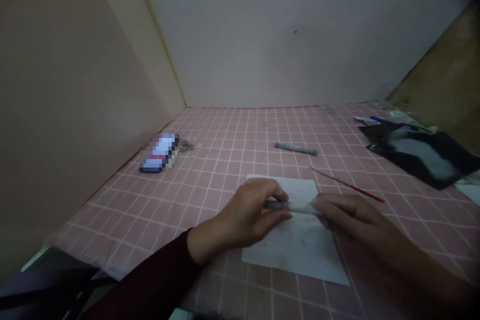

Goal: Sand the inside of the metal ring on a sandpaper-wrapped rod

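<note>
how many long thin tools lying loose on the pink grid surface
2. A grey bar lies beyond the white paper sheet, and a thin red-and-dark rod lies just right of the paper, near the right hand. Pen-like items by the black packet may add more; too small to tell.

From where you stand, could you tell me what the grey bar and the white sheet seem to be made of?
The grey bar looks like metal or stone, matte with no shine. The white sheet looks like matte paper, lying flat.

Craft nook: pink grid mat, pale walls
</note>
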Motion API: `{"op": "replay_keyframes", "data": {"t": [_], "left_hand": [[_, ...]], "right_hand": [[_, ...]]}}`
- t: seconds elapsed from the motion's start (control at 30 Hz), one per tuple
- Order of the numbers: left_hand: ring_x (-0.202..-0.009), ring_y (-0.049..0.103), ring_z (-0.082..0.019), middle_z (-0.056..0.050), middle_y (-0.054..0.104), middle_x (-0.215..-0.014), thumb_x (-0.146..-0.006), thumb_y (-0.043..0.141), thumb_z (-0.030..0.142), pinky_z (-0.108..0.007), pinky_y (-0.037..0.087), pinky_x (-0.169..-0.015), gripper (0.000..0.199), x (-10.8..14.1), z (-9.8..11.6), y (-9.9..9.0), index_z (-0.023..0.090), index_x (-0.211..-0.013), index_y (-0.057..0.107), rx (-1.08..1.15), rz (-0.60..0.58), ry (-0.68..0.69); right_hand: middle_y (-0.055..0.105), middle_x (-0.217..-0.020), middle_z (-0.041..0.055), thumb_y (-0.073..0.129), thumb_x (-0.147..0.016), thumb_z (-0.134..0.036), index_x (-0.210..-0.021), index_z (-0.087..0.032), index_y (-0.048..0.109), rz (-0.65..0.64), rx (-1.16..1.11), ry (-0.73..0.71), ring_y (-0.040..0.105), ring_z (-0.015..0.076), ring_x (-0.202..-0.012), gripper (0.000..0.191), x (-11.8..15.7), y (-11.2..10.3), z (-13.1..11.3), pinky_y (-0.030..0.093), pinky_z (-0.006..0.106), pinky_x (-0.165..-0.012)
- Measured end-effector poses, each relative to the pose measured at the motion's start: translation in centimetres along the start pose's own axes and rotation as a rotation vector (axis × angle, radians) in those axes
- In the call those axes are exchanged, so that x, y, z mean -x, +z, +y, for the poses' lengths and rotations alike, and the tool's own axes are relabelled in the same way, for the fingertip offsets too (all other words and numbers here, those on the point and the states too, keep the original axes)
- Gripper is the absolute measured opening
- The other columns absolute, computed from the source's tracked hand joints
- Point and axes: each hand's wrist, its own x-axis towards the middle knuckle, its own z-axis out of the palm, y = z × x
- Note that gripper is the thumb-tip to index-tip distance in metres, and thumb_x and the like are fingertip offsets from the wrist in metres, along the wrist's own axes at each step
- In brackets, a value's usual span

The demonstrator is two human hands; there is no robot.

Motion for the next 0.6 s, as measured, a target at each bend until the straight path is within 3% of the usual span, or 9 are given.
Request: {"op": "replay_keyframes", "data": {"t": [0.13, 0.23, 0.4, 0.6], "left_hand": [[-0.084, 0.06, -0.018, -0.003, 0.065, -0.088, -0.084, 0.062, 0.022, -0.037, 0.043, -0.091, 0.013, 0.1, 0.1, 0.2, 0.018, -0.094, 0.055, -0.019, -0.048, 0.066], [-0.085, 0.06, -0.018, -0.004, 0.064, -0.091, -0.084, 0.062, 0.023, -0.034, 0.046, -0.083, 0.014, 0.0, 0.1, -0.1, 0.018, -0.095, 0.054, -0.005, 0.023, 0.018], [-0.082, 0.059, -0.018, -0.004, 0.064, -0.085, -0.083, 0.064, 0.026, -0.034, 0.046, -0.083, 0.015, 0.0, 0.3, 0.1, 0.016, -0.092, 0.056, -0.002, -0.068, 0.066], [-0.08, 0.062, -0.016, -0.004, 0.065, -0.088, -0.078, 0.071, 0.028, -0.028, 0.048, -0.072, 0.022, 0.0, -0.3, 0.1, 0.016, -0.091, 0.058, 0.069, 0.032, -0.052]], "right_hand": [[0.034, -0.058, -0.0022, 0.046, -0.088, -0.054, -0.06, -0.018, 0.042, -0.118, -0.046, 0.079, 0.034, 0.0111, -0.054, 0.046, -0.1, 0.1, 0.2, 0.03, 0.024, -0.048], [0.033, -0.058, -0.0025, 0.05, -0.087, -0.053, -0.06, -0.018, 0.045, -0.058, -0.061, 0.062, 0.033, 0.0108, -0.053, 0.044, -0.2, -0.4, 0.3, 0.03, 0.023, -0.048], [0.035, -0.059, -0.0022, 0.044, -0.091, -0.049, -0.061, -0.018, 0.043, -0.122, -0.052, 0.063, 0.035, 0.0102, -0.054, 0.044, 0.3, 0.6, -0.1, 0.031, 0.023, -0.049], [0.036, -0.059, -0.0018, 0.046, -0.09, -0.051, -0.062, -0.018, 0.046, -0.056, 0.017, 0.025, 0.037, 0.0109, -0.055, 0.044, 0.1, 0.0, 0.2, 0.033, 0.022, -0.048]]}}
